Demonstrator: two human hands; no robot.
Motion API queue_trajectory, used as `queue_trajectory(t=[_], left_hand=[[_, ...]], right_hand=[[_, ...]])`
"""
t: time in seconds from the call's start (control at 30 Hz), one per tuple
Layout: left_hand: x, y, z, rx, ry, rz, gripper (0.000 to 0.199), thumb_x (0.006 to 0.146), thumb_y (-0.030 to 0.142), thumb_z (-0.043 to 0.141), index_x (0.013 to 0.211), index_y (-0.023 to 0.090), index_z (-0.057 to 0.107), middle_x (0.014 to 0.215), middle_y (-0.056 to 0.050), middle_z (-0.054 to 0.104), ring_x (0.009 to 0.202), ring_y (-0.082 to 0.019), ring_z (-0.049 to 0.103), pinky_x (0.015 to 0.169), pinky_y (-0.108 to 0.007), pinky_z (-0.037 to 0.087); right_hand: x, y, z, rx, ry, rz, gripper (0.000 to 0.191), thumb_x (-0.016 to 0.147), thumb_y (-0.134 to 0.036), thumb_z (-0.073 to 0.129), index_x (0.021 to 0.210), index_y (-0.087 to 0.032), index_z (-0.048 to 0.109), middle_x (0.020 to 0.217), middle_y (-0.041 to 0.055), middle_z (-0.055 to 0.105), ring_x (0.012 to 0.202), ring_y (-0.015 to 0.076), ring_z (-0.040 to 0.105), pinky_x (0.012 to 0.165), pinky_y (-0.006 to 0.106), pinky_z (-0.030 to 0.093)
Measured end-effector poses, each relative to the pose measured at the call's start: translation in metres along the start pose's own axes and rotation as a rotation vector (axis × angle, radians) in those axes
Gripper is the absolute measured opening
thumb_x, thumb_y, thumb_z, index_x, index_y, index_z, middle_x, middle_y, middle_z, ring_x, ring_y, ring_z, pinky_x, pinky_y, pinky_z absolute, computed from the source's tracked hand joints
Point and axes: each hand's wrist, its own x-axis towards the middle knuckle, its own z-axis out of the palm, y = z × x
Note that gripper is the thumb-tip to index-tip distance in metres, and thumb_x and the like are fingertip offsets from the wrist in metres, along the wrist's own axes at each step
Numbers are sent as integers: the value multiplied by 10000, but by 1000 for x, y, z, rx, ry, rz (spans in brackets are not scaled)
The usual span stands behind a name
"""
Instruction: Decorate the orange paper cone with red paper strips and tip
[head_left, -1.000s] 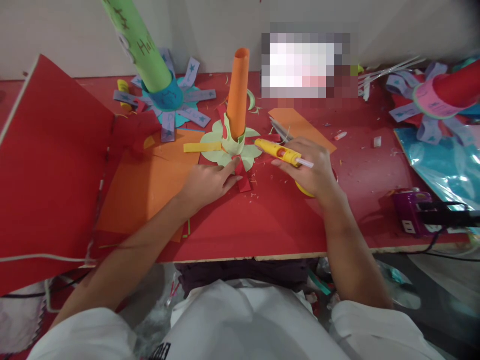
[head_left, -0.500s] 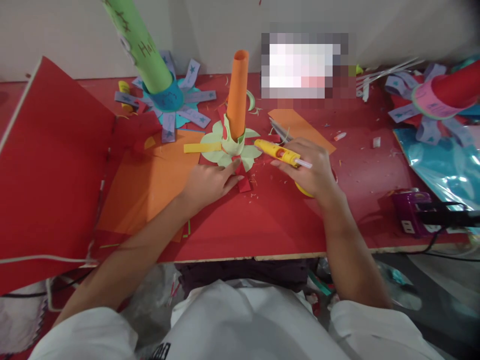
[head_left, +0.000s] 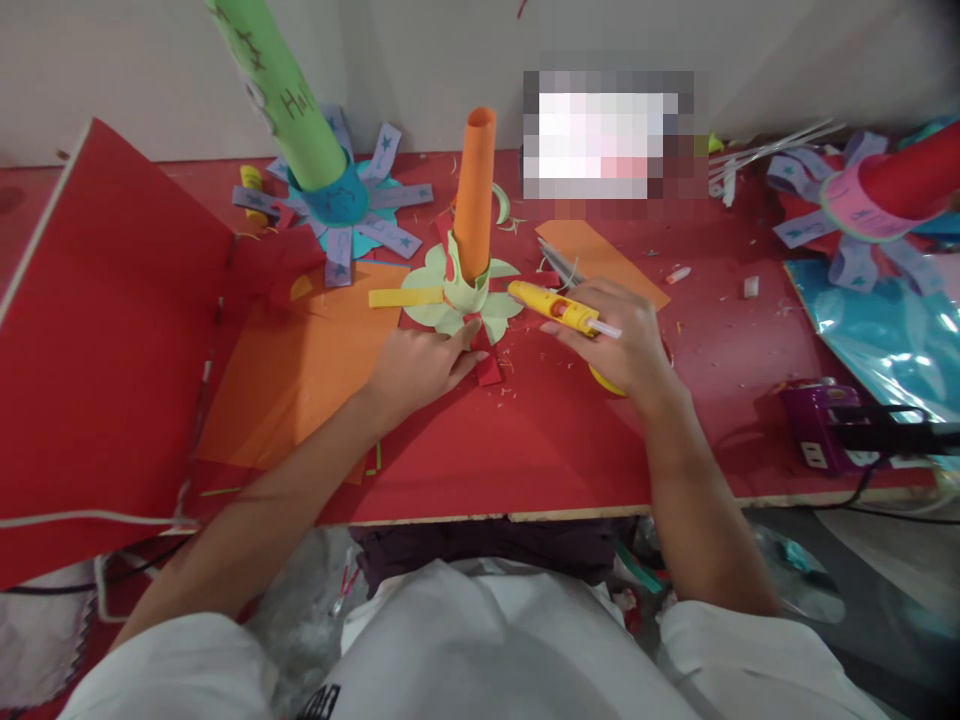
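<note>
My right hand (head_left: pixel 619 325) is closed round a yellow hot glue gun (head_left: pixel 551 303), with a clear glue stick poking out of its rear. Its nozzle points left, close to a pale green paper flower (head_left: pixel 431 270). An orange paper tube (head_left: pixel 475 195) stands upright at the flower's centre, inside a pale green collar. My left hand (head_left: pixel 420 365) has its index finger and thumb on a red paper strip (head_left: pixel 488 370) that comes out from the flower's base toward me. A yellow paper strip (head_left: pixel 405 297) sticks out to the left.
Scissors (head_left: pixel 559 262) and orange paper (head_left: pixel 604 255) lie behind my right hand. Finished-looking paper pieces stand at both sides, with a green tube (head_left: pixel 292 110) and a red tube (head_left: pixel 919 175). A purple power adapter (head_left: pixel 825 425) sits right; a red board (head_left: pixel 112 350) rises left.
Both hands, the glue gun and the paper flower hold nearly the same positions. Only the camera view has shifted slightly.
</note>
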Motion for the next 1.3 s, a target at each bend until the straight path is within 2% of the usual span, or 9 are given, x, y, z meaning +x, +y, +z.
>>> queue_trajectory(t=[0.17, 0.3, 0.4, 0.57, 0.83, 1.03, 1.13, 1.3], left_hand=[[-1, -1, -1, -9, 61, 53, 449, 1104, 448, 494, 1428, 202, 685, 716, -94, 774, 605, -262, 710, 522, -336, 296], [-1, -3, -1, -14, 134, 109, 356, 1100, 295, 426, 1167, 186, 759, 668, -76, 746, 574, -218, 678, 519, -330, 288], [-1, -4, 0, 18, 132, 120, 361, 1093, 272, 424, 1030, 198, 772, 651, -55, 736, 557, -189, 652, 531, -311, 295], [-2, -9, 1, -25, 125, 85, 406, 1116, 357, 424, 1150, 217, 803, 673, -59, 755, 570, -201, 672, 539, -313, 331], [-3, -10, 2, -36, 99, 69, 411, 1100, 318, 437, 1282, 214, 791, 716, -72, 786, 589, -209, 700, 530, -310, 307], [-2, -9, 3, 5, 80, 15, 448, 1120, 396, 431, 1324, 197, 777, 718, -92, 788, 595, -230, 704, 527, -326, 270], [-2, -8, 4, 6, 106, 25, 433, 1121, 407, 444, 1305, 203, 779, 714, -82, 788, 587, -228, 703, 521, -334, 237], [-3, -7, 3, -15, 206, 79, 371, 1121, 387, 472, 1101, 211, 798, 662, -45, 756, 553, -186, 664, 525, -326, 241]], right_hand=[[0, 0, -1, 3, -1, 0, 325, 981, -603, 715, 937, -280, 711, 965, 81, 747, 859, 294, 709, 719, 430, 511], [0, 1, 0, 11, 11, -22, 343, 989, -616, 697, 933, -278, 701, 960, 84, 750, 867, 298, 714, 742, 436, 522], [0, 2, 1, 36, 3, -26, 364, 986, -643, 686, 929, -284, 699, 961, 80, 751, 886, 296, 720, 766, 437, 542], [-1, 2, 3, 46, -15, -21, 363, 976, -640, 703, 935, -280, 704, 992, 85, 752, 904, 297, 720, 757, 434, 544], [-1, 0, 5, 73, -27, -19, 331, 971, -610, 721, 929, -282, 700, 983, 84, 751, 881, 297, 709, 779, 457, 554], [-2, 1, 5, 60, -27, -21, 344, 973, -613, 721, 914, -275, 689, 984, 79, 749, 886, 290, 716, 786, 434, 548], [-2, 1, 7, 55, -27, -35, 344, 982, -606, 715, 916, -270, 685, 979, 79, 749, 888, 286, 714, 789, 422, 546], [-3, 2, 8, 45, -8, -51, 337, 981, -592, 725, 925, -261, 693, 981, 79, 750, 880, 276, 714, 798, 412, 549]])
